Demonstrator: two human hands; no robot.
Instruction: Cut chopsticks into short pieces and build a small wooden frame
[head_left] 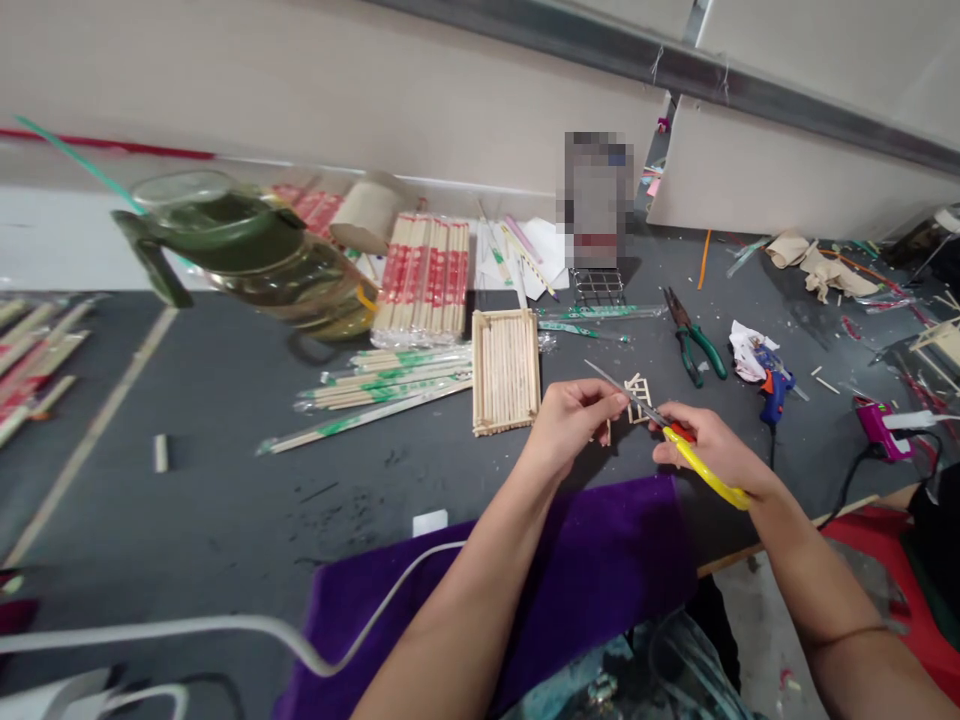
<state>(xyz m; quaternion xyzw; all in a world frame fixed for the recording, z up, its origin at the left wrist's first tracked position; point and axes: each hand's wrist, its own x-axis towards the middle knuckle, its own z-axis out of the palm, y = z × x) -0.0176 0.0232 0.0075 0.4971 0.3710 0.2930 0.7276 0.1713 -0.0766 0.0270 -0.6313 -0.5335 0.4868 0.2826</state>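
My right hand point(705, 445) is closed round the red and yellow handles of scissors point(694, 455), whose blades point up and left toward my left hand. My left hand point(577, 420) is pinched on a small wooden stick point(609, 432) beside the blades. Just behind the scissors lies a small ladder-like frame of sticks point(639, 398). A rectangular tray made of wooden sticks point(506, 370) sits on the dark table left of my left hand.
Wrapped chopsticks point(424, 280) and a jug of liquid point(262, 260) stand at the back left. Green-handled pliers point(697, 345), a blue glue gun point(774, 395) and a pink socket block point(885, 430) lie to the right. A purple cloth point(600, 560) covers the front edge; a white cable point(262, 625) crosses it.
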